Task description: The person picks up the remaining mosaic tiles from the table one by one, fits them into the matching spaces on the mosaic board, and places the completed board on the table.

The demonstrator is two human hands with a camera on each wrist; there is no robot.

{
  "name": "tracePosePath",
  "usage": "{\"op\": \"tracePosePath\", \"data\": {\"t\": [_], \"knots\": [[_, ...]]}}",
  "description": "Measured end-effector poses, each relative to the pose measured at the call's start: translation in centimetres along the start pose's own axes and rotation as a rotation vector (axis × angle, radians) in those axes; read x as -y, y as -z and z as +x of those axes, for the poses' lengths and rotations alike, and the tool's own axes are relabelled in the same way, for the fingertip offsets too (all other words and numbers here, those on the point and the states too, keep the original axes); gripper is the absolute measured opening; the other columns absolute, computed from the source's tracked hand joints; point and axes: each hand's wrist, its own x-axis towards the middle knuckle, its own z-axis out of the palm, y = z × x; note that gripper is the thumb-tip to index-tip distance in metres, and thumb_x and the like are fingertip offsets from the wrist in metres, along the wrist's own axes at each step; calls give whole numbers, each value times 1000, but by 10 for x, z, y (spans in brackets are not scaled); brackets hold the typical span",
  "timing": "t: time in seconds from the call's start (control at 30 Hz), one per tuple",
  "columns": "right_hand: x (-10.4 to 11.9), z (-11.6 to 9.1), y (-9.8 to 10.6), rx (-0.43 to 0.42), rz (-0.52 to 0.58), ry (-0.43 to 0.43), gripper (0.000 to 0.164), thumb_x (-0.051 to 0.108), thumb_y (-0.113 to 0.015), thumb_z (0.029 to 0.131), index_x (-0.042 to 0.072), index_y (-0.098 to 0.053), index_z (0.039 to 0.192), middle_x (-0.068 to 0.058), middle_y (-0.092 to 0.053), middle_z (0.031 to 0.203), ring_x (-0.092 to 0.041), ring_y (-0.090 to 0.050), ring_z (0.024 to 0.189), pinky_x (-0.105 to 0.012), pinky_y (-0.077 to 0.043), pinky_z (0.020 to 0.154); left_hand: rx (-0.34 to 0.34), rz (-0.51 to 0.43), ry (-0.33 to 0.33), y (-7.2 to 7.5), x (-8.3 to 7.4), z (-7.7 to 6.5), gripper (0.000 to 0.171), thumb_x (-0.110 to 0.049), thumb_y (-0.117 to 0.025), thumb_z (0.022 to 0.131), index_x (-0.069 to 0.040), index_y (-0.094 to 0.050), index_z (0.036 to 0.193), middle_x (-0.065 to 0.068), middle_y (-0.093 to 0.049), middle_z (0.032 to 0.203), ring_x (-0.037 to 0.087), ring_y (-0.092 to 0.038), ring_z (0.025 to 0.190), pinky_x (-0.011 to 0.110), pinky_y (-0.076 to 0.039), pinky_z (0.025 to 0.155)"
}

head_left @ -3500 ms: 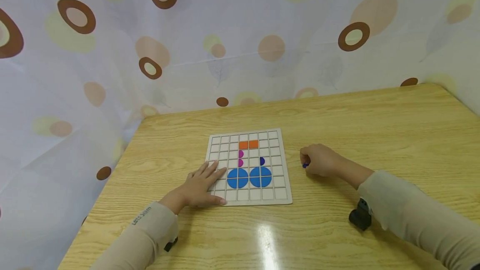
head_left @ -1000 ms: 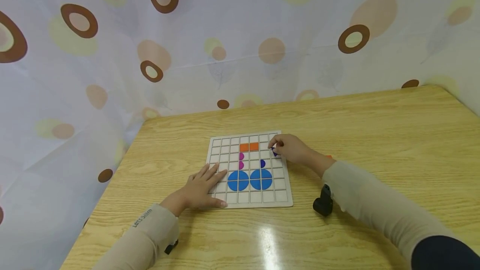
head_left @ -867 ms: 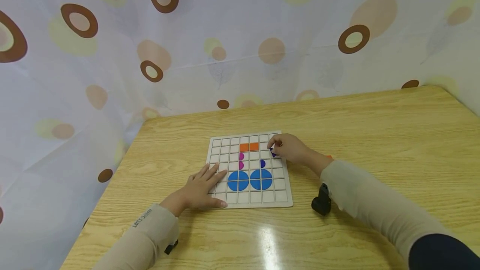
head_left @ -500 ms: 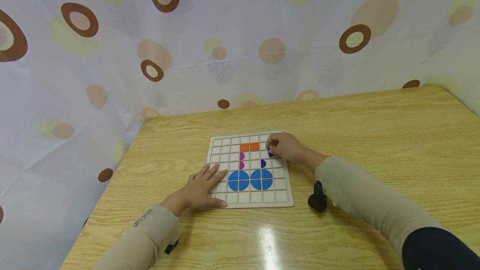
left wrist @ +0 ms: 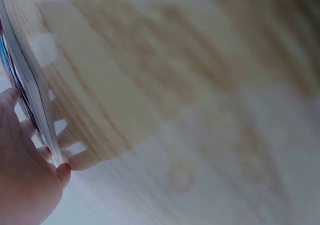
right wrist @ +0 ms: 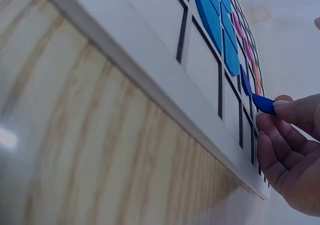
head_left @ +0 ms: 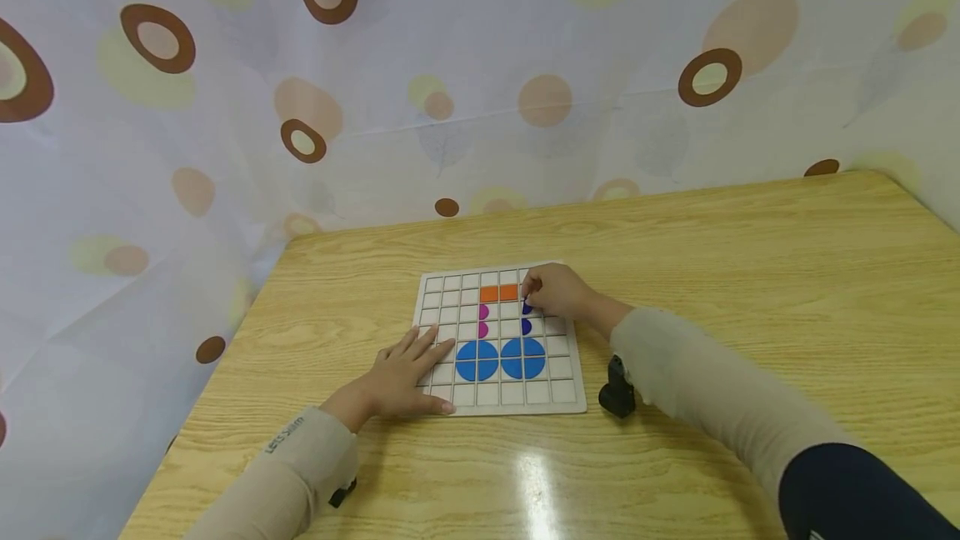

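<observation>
A white grid board (head_left: 465, 397) lies on the table, with pieces set in some of its squares. My left hand (head_left: 401, 377) rests with spread fingers on the board's left side, the thumb at its front edge. Between thumb and fingertips my right hand (head_left: 558, 290) pinches a dark blue half-round piece (right wrist: 263, 104), one end low at the grid. Just in front of it sits a like dark blue piece (head_left: 527, 327). Two pink half-rounds (head_left: 483, 329) lie to the left, two orange squares (head_left: 489, 294) behind them. Blue quarter pieces (head_left: 477, 361) form two discs nearer the front.
The wooden table (head_left: 750, 273) reaches back to a white curtain (head_left: 480, 65) with brown and yellow circles. Black wrist cameras (head_left: 618, 390) hang under both sleeves. A bright light reflection (head_left: 536, 490) shows on the table in front of the board.
My right hand has come from the table right of the board onto its right side with the dark blue piece, then slid a little left. The left hand stays in place.
</observation>
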Motion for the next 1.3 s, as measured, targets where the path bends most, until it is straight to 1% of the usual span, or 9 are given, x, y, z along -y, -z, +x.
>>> {"op": "tracePosePath", "data": {"t": [0.13, 0.23, 0.37, 0.47, 0.6, 0.87, 1.1, 1.2, 1.3], "knots": [[3, 1, -1, 11, -1, -41, 7, -2, -52, 80, -1, -58, 84, -6, -57, 73, -12, -47, 58, -23, -38, 51, 1, -4, -5, -1, 1, -1, 87, -65, -51, 69, -27, -16, 139, 1, -4, 144, 26, 5, 129, 54, -10, 95], [6, 1, -2, 6, -12, -63, 8, -1, -51, 81, -1, -59, 84, -7, -58, 74, -13, -48, 59, -23, -39, 52, 2, -10, -8, 0, 1, -1, 87, -65, -50, 69, -27, -16, 139, 2, -4, 144, 26, 5, 129, 54, -10, 95], [7, 2, -2, 3, -76, -54, 10, -1, -51, 81, -1, -60, 85, -7, -59, 75, -15, -49, 62, -25, -40, 56, 4, -8, -10, 1, 1, -1, 87, -65, -50, 69, -27, -16, 139, 2, -3, 144, 26, 5, 129, 53, -10, 95], [7, 3, -3, -1, -139, -27, 12, -1, -51, 80, -1, -61, 85, -7, -60, 78, -16, -51, 66, -27, -41, 62, 1, 0, -13, 1, 0, -1, 87, -65, -51, 69, -27, -16, 139, 2, -4, 144, 27, 5, 129, 52, -11, 95], [9, 3, -3, 2, -171, -12, 12, -2, -51, 79, -2, -60, 87, -9, -60, 83, -18, -51, 70, -30, -42, 67, -1, 8, -10, 0, 1, 0, 87, -65, -51, 68, -27, -16, 139, 2, -4, 144, 27, 5, 129, 52, -11, 95], [11, 2, -4, 26, -153, -28, 13, -1, -51, 80, -3, -60, 90, -10, -59, 84, -19, -50, 70, -30, -42, 65, 1, 12, -5, -1, 1, 0, 87, -65, -51, 68, -27, -16, 139, 1, -3, 144, 26, 5, 129, 53, -11, 95], [10, 1, -4, 26, -150, -41, 13, -1, -52, 79, -2, -60, 90, -10, -59, 85, -18, -50, 71, -29, -42, 65, -1, 13, -6, -2, 1, 1, 87, -66, -50, 68, -28, -15, 139, 1, -3, 144, 26, 5, 129, 53, -11, 95], [9, 1, -3, 23, -128, -43, 12, 0, -54, 79, -2, -59, 90, -10, -58, 85, -19, -50, 71, -29, -42, 64, -4, 15, -8, -1, 1, 0, 87, -65, -51, 69, -27, -16, 139, 1, -4, 144, 26, 4, 129, 54, -11, 95], [7, -1, -1, 24, -114, -25, 13, 2, -56, 79, -2, -58, 91, -10, -58, 85, -20, -49, 72, -29, -43, 65, -4, 20, -4, -1, 1, 0, 87, -65, -50, 69, -27, -17, 139, 1, -5, 144, 26, 4, 129, 54, -11, 95]]}}
